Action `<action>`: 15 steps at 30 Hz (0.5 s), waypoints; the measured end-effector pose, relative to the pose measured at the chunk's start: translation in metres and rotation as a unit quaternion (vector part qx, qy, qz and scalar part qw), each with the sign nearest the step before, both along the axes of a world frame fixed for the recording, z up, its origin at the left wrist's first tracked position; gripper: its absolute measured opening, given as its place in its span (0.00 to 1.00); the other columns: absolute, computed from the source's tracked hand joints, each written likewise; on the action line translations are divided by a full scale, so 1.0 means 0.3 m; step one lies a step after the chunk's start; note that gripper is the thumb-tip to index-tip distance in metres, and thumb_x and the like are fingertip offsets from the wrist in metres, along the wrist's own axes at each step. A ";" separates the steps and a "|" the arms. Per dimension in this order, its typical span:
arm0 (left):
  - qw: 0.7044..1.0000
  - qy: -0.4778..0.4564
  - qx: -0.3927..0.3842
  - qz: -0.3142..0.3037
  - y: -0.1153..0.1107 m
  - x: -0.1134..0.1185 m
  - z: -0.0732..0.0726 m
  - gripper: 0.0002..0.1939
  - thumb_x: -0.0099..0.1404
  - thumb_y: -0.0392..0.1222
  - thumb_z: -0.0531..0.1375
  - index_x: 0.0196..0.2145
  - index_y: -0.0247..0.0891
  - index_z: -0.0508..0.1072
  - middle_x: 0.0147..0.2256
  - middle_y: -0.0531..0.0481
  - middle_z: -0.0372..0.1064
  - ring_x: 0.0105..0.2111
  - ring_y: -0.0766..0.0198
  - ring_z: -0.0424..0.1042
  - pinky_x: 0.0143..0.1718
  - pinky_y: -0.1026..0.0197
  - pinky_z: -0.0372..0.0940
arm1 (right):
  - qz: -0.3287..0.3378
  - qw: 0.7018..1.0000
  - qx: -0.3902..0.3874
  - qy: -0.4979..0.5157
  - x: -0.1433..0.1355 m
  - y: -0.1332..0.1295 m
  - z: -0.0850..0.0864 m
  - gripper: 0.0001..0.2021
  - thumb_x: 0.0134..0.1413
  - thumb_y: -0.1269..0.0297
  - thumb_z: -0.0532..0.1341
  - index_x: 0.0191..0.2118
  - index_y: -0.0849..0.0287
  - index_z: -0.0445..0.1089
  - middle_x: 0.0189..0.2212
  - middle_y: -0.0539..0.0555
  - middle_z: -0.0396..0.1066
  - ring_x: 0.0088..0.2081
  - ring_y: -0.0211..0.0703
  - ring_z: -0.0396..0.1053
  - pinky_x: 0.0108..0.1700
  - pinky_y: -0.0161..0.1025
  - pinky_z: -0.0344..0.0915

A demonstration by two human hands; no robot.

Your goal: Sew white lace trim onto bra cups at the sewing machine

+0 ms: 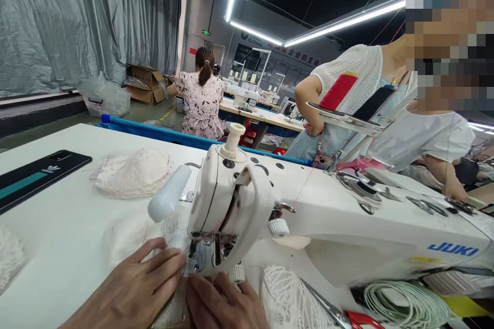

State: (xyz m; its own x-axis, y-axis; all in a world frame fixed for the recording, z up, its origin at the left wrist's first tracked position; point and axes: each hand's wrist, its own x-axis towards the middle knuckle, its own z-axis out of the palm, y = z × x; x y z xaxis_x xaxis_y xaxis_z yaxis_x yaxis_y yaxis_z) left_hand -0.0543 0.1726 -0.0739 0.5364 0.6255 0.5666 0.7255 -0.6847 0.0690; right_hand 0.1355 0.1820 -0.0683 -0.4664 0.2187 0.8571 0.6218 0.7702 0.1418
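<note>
A strip of thin white lace fabric runs toward the needle area of a white sewing machine. My left hand lies on the fabric's left side, its fingers together and pressing it by the needle plate. On the near side of the presser foot, my right hand has its fingers bent and closed on the same fabric. The fabric's edge beneath the fingers is partly hidden. Right of this hand rests a bundle of white lace, next to red-handled scissors.
White padded cup-shaped pieces with loose threads lie on the left of the table, beside a black phone. A coil of pale green cord sits at lower right. Thread cones stand behind the machine. Other people are beyond.
</note>
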 end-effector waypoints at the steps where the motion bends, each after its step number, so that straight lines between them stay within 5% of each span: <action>1: 1.000 -0.007 0.013 -0.013 0.009 0.000 0.010 0.16 0.68 0.29 0.47 0.33 0.44 0.70 0.39 0.59 0.73 0.44 0.70 0.69 0.59 0.62 0.48 | 0.000 1.000 0.003 0.006 -0.001 0.003 -0.001 0.22 0.70 0.67 0.42 0.31 0.58 0.71 0.30 0.45 0.76 0.18 0.36 0.59 0.22 0.40 0.46; 5: 0.999 -0.005 0.034 -0.035 0.041 -0.012 0.020 0.14 0.70 0.30 0.47 0.37 0.42 0.70 0.40 0.56 0.74 0.44 0.69 0.70 0.60 0.60 0.44 | -0.002 1.000 0.013 -0.006 0.009 0.006 0.010 0.23 0.69 0.69 0.42 0.31 0.58 0.72 0.31 0.46 0.77 0.20 0.38 0.61 0.24 0.40 0.48; 11: 0.998 0.051 0.039 -0.025 0.056 -0.038 -0.027 0.16 0.69 0.30 0.48 0.48 0.43 0.68 0.49 0.53 0.71 0.51 0.65 0.66 0.61 0.56 0.44 | 0.005 0.997 -0.029 -0.074 0.036 -0.007 0.046 0.21 0.70 0.65 0.43 0.34 0.58 0.72 0.34 0.47 0.77 0.24 0.38 0.65 0.27 0.40 0.53; 15: 0.997 0.052 0.018 -0.054 0.050 -0.058 0.024 0.17 0.68 0.32 0.51 0.54 0.41 0.63 0.49 0.50 0.72 0.52 0.64 0.66 0.62 0.56 0.39 | 0.010 0.995 -0.027 -0.094 0.043 -0.009 0.065 0.24 0.71 0.60 0.41 0.34 0.60 0.71 0.34 0.49 0.77 0.22 0.37 0.63 0.27 0.41 0.51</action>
